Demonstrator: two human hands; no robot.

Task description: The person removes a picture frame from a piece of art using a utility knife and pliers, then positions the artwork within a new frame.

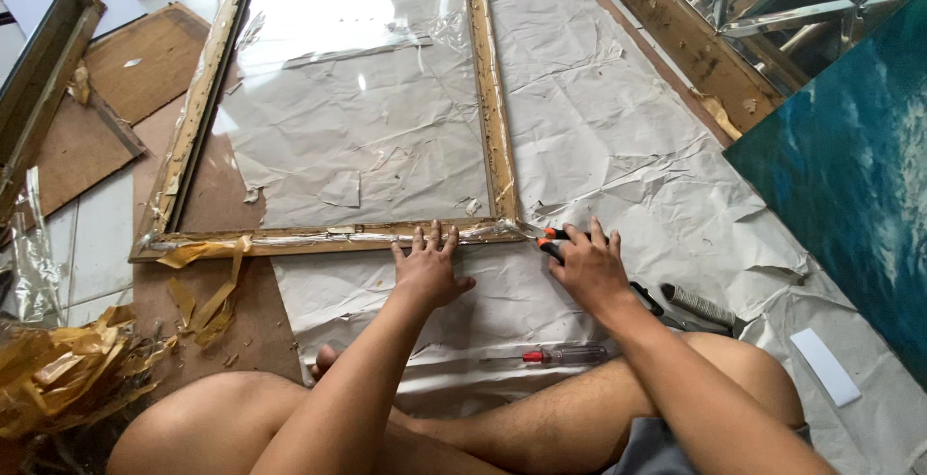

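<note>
Both forearms bare to the elbow, no sleeves, no watch, no rings or gloves on left hand point(428, 268) or right hand point(589, 267). Legs bare at the knees. Grey shorts point(652, 446) show at the bottom right of the frame.

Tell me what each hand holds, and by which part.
The right hand grips orange-and-black-handled pliers by the handles. The left hand holds nothing, pressing flat on the worn gold wooden frame.

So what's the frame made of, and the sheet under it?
The frame looks like wood with worn gold paint, since brown shows through. The sheet looks like grey paper: creased and torn. The pane is probably glass, shiny and see-through.
</note>
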